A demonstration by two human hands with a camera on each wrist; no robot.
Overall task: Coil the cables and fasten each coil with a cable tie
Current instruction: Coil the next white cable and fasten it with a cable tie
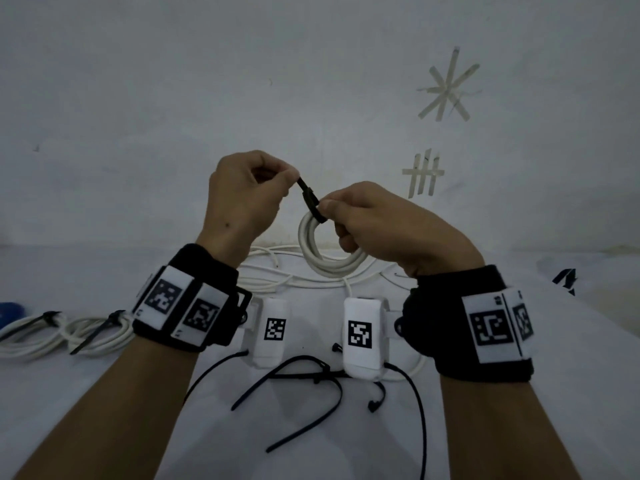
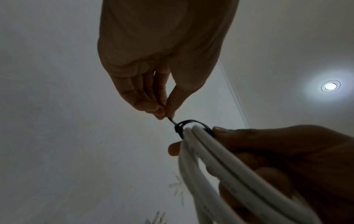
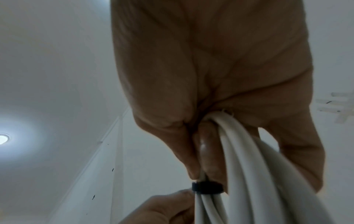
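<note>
I hold a white cable coil (image 1: 313,249) up in front of the wall. My right hand (image 1: 374,220) grips the coil, thumb and fingers curled round its strands (image 3: 247,159). A black cable tie (image 1: 310,199) wraps the top of the coil (image 2: 203,151); its loop (image 2: 188,123) shows as a band round the strands (image 3: 207,187). My left hand (image 1: 249,188) pinches the tie's free tail between thumb and fingertips (image 2: 161,112), up and to the left of the loop.
Two tied white coils (image 1: 69,332) lie on the white table (image 1: 104,403) at the left. Loose black cable ties (image 1: 311,386) lie between my wrists. Uncoiled white cable (image 1: 277,278) sprawls behind them. Tape marks (image 1: 448,88) are on the wall.
</note>
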